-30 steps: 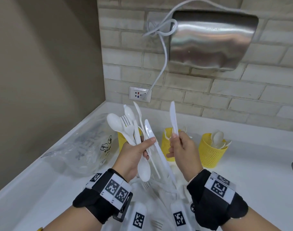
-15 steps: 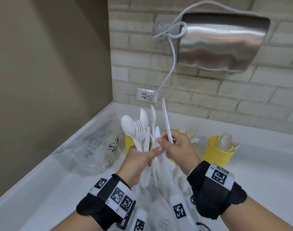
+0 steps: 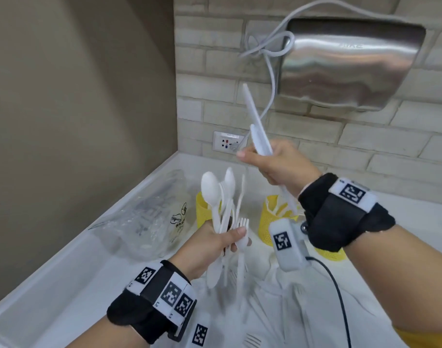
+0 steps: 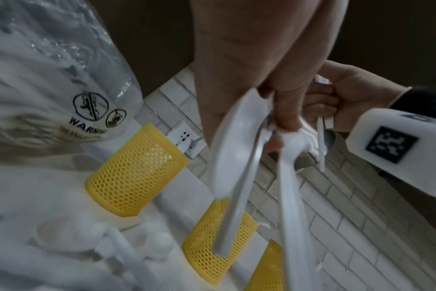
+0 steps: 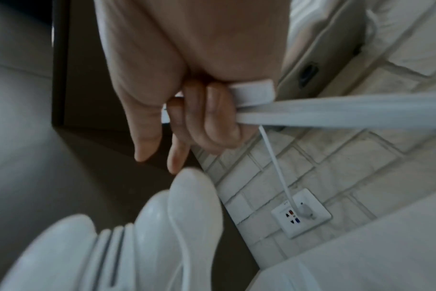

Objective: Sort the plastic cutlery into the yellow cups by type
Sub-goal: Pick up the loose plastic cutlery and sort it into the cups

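Low in the frame a heap of loose cutlery (image 3: 252,310) lies on the white counter (image 3: 51,292), unsorted. Just above it, centre frame, the left hand (image 3: 210,243) is clamped around a mixed bundle (image 3: 223,197) of spoons and forks, bowls and tines fanning upward. And there's the change: half a second ago the right hand (image 3: 281,163) was down at that bundle, fingers in among the handles; now it's up and away, right of centre, fingers curled tight on two knives (image 3: 256,129), blades pointing to the top of the frame. So the knives are pulled clear of the bunch, and that reads as one type separated and ready to drop. Behind the hands stand the yellow cups (image 3: 269,222): one at centre left behind the bundle, one under the right wrist with white pieces already in it, a third mostly hidden by the wrist strap. Which cup takes knives I can't tell from here. To the left lies a crumpled clear bag (image 3: 144,217); beyond, the brick wall with its socket (image 3: 228,143) and a steel dryer (image 3: 350,61) upper right.
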The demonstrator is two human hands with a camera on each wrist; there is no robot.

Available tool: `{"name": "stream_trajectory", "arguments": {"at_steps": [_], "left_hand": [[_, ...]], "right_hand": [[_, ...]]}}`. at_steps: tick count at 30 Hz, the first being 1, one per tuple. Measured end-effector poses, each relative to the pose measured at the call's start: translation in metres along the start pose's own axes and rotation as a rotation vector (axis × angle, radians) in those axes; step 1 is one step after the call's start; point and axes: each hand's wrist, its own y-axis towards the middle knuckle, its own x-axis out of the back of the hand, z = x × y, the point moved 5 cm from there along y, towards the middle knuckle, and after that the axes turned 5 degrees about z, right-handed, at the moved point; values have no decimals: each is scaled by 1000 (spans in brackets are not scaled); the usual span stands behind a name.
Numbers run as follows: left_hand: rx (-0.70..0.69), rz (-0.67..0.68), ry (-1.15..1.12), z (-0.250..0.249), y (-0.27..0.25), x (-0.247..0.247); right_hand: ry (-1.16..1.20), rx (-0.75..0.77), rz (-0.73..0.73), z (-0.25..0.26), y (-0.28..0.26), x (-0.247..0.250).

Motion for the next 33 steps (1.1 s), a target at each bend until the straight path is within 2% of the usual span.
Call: {"name": "stream_trajectory", "arguments": {"at_steps": [2,6,8,10,13,16,18,23,28,31,33], "left_hand": [[15,70,80,-3,-3,-2],[14,123,95,0,-6,5],[21,149,112,3,-8,8],[27,173,95,3,-9,9],[54,204,15,2,-10,11],[55,277,-61,0,-11,11],[53,339,-118,-2,-12,8],[40,449,-139,-3,-16,2],[24,525,-153,-6,-20,0],[18,533,-222,-2,-22,6],[24,508,-294,1,-23,14]], "right_hand": [[-199,-42,87,6,10,-5],[-498,-185,260,8,21,-8],[-578,-214,344,8,21,-9],[-497,-195,423,7,20,-12],[-238,-159,534,3,18,-17],[9,-153,672,-4,14,-22],[118,-177,706,-10,14,-23],[238,-155,689,-18,13,-26],[355,-130,565,-33,17,-23],[426,-178,591,-36,12,-26],[404,-195,543,-39,15,-29]]}}
